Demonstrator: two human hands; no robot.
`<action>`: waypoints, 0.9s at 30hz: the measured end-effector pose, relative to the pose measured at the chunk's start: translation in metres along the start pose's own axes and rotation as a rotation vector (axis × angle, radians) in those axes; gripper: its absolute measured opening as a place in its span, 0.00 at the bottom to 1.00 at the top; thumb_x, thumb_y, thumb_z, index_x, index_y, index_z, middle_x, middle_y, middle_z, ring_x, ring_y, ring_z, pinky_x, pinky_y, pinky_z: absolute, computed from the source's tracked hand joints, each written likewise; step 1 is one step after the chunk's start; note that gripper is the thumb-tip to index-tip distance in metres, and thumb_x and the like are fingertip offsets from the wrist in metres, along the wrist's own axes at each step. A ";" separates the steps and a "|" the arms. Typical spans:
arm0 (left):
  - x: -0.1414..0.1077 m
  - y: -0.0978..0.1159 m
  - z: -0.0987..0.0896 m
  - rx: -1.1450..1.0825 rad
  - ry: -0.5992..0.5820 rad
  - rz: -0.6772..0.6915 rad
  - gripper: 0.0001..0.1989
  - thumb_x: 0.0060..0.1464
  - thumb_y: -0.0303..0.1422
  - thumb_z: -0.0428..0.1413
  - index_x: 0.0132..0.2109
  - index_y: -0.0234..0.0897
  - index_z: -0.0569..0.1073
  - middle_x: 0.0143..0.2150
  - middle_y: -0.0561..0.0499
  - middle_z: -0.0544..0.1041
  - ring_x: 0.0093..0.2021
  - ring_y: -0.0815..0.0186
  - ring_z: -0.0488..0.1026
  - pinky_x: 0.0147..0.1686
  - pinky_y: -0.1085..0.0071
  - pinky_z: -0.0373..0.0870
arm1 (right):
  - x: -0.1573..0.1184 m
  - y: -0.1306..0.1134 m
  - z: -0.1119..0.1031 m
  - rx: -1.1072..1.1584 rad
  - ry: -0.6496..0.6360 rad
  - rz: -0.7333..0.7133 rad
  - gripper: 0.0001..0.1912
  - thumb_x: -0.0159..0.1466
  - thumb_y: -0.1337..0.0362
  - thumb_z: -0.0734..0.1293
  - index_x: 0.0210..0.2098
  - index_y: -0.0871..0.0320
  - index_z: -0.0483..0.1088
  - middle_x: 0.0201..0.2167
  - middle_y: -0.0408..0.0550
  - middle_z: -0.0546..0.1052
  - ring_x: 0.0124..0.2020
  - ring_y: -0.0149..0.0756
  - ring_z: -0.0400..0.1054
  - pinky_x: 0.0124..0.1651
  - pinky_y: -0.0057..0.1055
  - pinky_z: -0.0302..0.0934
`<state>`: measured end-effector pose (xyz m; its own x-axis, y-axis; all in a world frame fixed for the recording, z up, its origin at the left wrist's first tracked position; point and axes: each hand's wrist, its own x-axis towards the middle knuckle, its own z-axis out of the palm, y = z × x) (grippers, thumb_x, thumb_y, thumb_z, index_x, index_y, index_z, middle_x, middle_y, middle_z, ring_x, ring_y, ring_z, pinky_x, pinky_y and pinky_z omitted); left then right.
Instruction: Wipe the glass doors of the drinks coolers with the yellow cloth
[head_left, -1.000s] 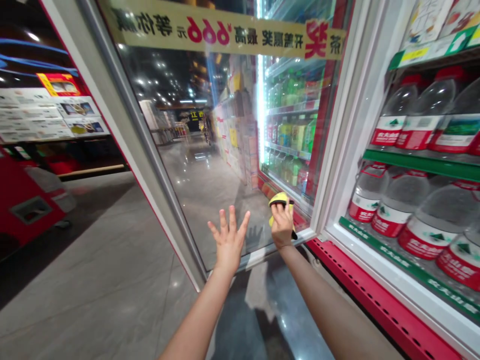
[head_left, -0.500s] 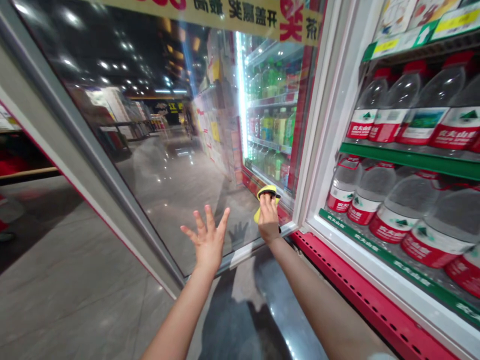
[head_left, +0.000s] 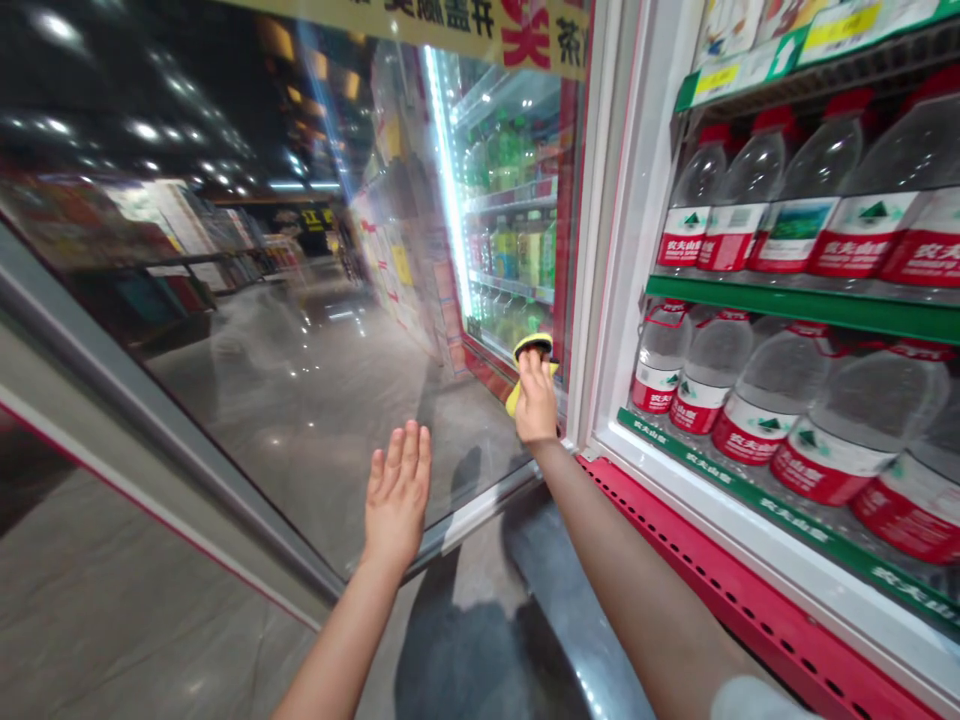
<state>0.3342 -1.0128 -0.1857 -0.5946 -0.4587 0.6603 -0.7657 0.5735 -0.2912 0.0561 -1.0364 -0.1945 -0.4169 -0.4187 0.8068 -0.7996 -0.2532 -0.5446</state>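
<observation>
My right hand (head_left: 535, 398) is closed around a yellow cleaning pad (head_left: 534, 346) with a black edge, near the hinge-side lower corner of the glass door (head_left: 322, 370). Fingers hide much of the pad, and whether it presses on the glass is hard to tell. My left hand (head_left: 399, 490) is open and flat, fingers straight and side by side, in front of the lower glass. It holds nothing; I cannot tell if its palm touches the pane.
On the right, the open fridge's shelves hold several red-capped water bottles (head_left: 802, 215) and larger water jugs (head_left: 772, 390). A red perforated strip (head_left: 675, 550) runs below. The metal door frame (head_left: 187, 430) slants down on the left; tiled floor (head_left: 150, 600) lies beyond it.
My left hand's spread fingers have come together. My right hand, with the pad, sits slightly higher against the door. The whole view has turned a little to the right.
</observation>
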 end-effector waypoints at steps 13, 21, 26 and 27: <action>0.006 0.008 -0.003 -0.054 -0.045 -0.052 0.48 0.55 0.15 0.50 0.74 0.50 0.37 0.77 0.47 0.38 0.76 0.57 0.31 0.73 0.44 0.35 | 0.017 0.034 -0.004 0.062 0.167 0.197 0.38 0.63 0.73 0.52 0.73 0.61 0.49 0.75 0.55 0.52 0.77 0.40 0.40 0.75 0.49 0.43; 0.005 0.008 -0.008 -0.046 -0.060 -0.051 0.47 0.54 0.15 0.49 0.75 0.48 0.43 0.77 0.47 0.43 0.77 0.57 0.35 0.73 0.44 0.41 | -0.042 0.065 0.015 0.009 0.250 0.340 0.34 0.67 0.69 0.50 0.72 0.66 0.51 0.72 0.64 0.57 0.75 0.43 0.46 0.74 0.55 0.45; 0.005 0.010 -0.010 -0.035 -0.029 -0.047 0.48 0.54 0.15 0.49 0.74 0.49 0.39 0.76 0.47 0.42 0.77 0.57 0.38 0.73 0.46 0.43 | -0.030 0.062 0.035 0.016 0.337 0.380 0.37 0.65 0.73 0.46 0.74 0.69 0.43 0.70 0.69 0.59 0.74 0.42 0.49 0.70 0.57 0.51; 0.005 0.010 -0.009 -0.035 -0.027 -0.047 0.48 0.54 0.15 0.49 0.74 0.50 0.39 0.76 0.47 0.42 0.76 0.57 0.39 0.73 0.46 0.43 | -0.011 0.057 0.033 0.026 0.343 0.369 0.38 0.65 0.73 0.47 0.74 0.68 0.41 0.70 0.69 0.59 0.75 0.42 0.48 0.70 0.56 0.52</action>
<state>0.3258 -1.0030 -0.1786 -0.5652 -0.5030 0.6538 -0.7838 0.5746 -0.2355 0.0292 -1.0753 -0.2423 -0.7915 -0.1750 0.5856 -0.5626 -0.1656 -0.8100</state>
